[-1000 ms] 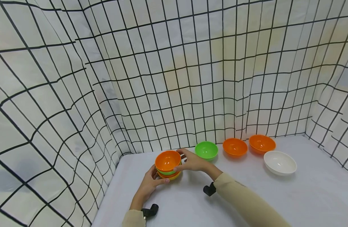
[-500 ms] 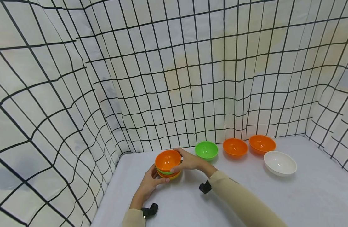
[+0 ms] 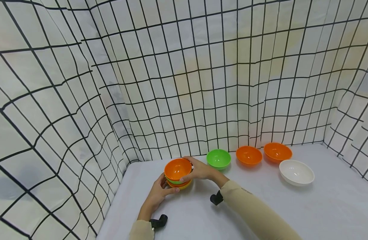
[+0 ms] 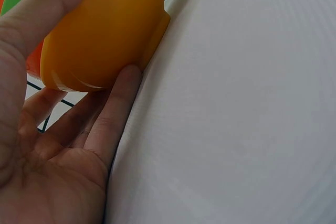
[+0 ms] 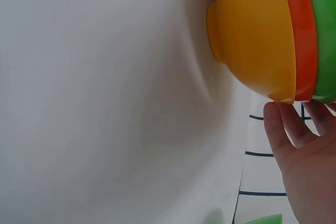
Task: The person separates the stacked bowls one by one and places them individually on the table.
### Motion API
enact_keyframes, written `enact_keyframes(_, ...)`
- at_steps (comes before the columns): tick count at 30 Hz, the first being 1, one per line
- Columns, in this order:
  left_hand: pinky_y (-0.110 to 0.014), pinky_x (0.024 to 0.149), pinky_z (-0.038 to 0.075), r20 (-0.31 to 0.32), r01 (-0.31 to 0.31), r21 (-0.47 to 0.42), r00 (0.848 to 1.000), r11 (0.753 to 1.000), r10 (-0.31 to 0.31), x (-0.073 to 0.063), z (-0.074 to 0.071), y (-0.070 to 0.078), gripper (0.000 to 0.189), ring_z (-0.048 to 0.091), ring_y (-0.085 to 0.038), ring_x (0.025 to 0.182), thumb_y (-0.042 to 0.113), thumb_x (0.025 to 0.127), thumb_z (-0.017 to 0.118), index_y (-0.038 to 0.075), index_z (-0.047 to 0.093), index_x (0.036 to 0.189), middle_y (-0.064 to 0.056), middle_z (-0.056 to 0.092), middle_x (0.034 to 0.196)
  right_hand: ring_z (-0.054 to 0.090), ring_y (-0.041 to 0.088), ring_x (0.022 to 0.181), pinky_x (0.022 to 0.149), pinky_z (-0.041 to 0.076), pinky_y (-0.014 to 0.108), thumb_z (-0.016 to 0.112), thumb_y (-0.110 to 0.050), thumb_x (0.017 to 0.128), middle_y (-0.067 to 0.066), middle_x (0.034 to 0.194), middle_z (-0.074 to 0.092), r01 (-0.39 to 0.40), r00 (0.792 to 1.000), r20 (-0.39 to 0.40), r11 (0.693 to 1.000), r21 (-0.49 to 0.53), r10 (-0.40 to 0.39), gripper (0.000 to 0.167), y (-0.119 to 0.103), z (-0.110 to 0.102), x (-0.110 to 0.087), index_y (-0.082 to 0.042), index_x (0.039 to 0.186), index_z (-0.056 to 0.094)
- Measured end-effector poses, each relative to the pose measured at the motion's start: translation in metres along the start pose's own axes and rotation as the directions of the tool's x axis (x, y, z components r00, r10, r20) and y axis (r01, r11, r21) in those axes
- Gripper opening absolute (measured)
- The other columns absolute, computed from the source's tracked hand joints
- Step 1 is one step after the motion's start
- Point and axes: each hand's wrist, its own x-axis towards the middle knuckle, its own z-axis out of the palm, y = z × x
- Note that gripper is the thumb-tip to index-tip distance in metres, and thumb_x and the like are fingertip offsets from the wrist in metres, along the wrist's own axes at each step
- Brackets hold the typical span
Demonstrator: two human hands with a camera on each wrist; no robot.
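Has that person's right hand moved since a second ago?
Yes, slightly: in the head view, the right hand moved left, judged against the lone green bowl.

The left grip [image 3: 158,194] and the right grip [image 3: 200,169] are bare hands. The beige left sleeve [image 3: 141,230] and matching right sleeve [image 3: 258,213] are long; the right has a small dark mark. A stubby black left camera [image 3: 159,222] and right camera [image 3: 216,198] jut from the wrists.
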Motion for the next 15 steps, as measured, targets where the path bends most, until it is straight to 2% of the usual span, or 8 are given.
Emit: enact_keyframes(15,-0.054,0.125,0.033,0.000,-0.005,0.006,1.000,1.000,0.005,-0.0013,-0.0002,0.0012,0.098,0.038,-0.034,0.151,0.032,0.075,0.092,0.021,0.038,0.156,-0.005,0.044,0.160,0.042,0.032,0.147,0.121,0.038,0.058,0.086,-0.043,0.079,0.010,0.162,0.040,0.010,0.999,-0.034,1.000,-0.021,-0.011,0.103,-0.0028,0.0004,-0.0036,-0.011,0.160,0.031)
